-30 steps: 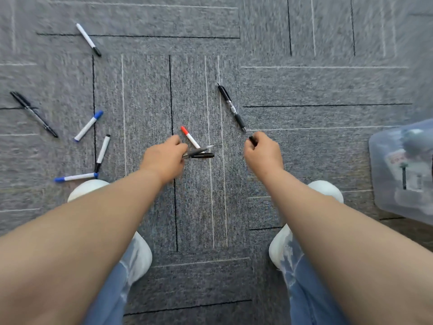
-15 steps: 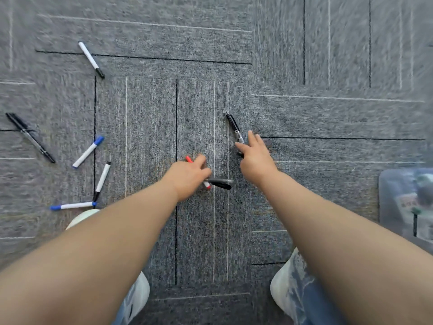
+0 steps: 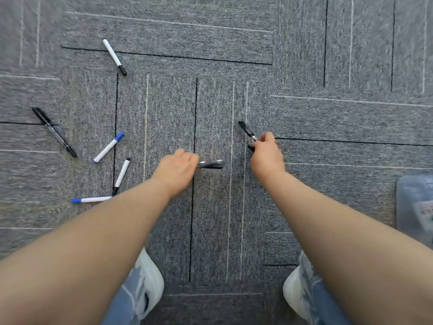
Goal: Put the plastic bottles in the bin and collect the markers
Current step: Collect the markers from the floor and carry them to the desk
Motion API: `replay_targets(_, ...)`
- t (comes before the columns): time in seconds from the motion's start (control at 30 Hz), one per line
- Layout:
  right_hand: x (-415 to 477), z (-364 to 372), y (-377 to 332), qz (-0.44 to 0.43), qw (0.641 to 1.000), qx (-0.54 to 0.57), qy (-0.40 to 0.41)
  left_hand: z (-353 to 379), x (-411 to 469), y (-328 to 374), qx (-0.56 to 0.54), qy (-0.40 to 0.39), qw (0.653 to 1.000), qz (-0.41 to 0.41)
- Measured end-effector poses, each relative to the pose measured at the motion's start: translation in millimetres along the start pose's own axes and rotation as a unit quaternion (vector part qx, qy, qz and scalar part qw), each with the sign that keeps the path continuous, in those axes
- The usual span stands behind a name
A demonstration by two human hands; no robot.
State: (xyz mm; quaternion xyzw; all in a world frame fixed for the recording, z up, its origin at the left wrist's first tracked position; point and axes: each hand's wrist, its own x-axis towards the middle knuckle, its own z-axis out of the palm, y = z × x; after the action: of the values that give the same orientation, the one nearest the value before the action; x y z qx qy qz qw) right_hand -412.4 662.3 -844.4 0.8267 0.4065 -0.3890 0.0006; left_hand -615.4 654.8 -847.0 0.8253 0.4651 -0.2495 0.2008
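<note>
My left hand (image 3: 177, 168) is closed around a bundle of markers (image 3: 210, 164) whose dark tips and a bit of red stick out to the right. My right hand (image 3: 266, 154) pinches a black pen (image 3: 246, 130) that points up and left, lifted off the grey carpet. Several markers lie loose on the carpet at the left: a white one with a black cap (image 3: 114, 56), a black one (image 3: 54, 132), a white one with a blue cap (image 3: 108, 147), another white and black one (image 3: 121, 175), and a white and blue one (image 3: 91, 199).
A clear plastic bin (image 3: 416, 205) with bottles inside sits at the right edge, blurred. My white shoes (image 3: 150, 282) and jeans show at the bottom. The floor is grey carpet tile (image 3: 328, 113).
My right hand closed on the black pen and lifted it. My left hand picked the red-capped marker up into its bundle. The view shifted, so the scene sits lower and further right.
</note>
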Motion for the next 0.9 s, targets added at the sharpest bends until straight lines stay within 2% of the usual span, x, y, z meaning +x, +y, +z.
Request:
replay_targets(0.1,-7,7,-13,-0.049,0.997,-0.056,0.008,0,-16,-34,-0.012,0.040,0.999,-0.023)
replay_targets(0.2,-21,22,-27,-0.104,0.986,-0.128,0.013,-3,-41,-67,-0.101,0.065,0.988,-0.096)
replay_targets(0.33,-49,44,-54,-0.081,0.994,-0.062,0.026,1,-78,-102,-0.154,0.074,0.967,-0.187)
replay_targets(0.4,-65,58,-67,-0.098,0.994,-0.045,0.017,8,-96,-116,-0.157,0.077,0.962,-0.212)
replay_targets(0.57,-107,96,-85,-0.147,0.985,-0.084,-0.030,42,-133,-143,-0.178,0.094,0.940,-0.275)
replay_targets(0.77,-126,132,-92,-0.180,0.974,-0.126,-0.046,83,-162,-165,-0.194,0.046,0.942,-0.268)
replay_targets(0.9,-127,151,-102,-0.199,0.968,-0.145,-0.056,90,-167,-180,-0.192,0.054,0.949,-0.246)
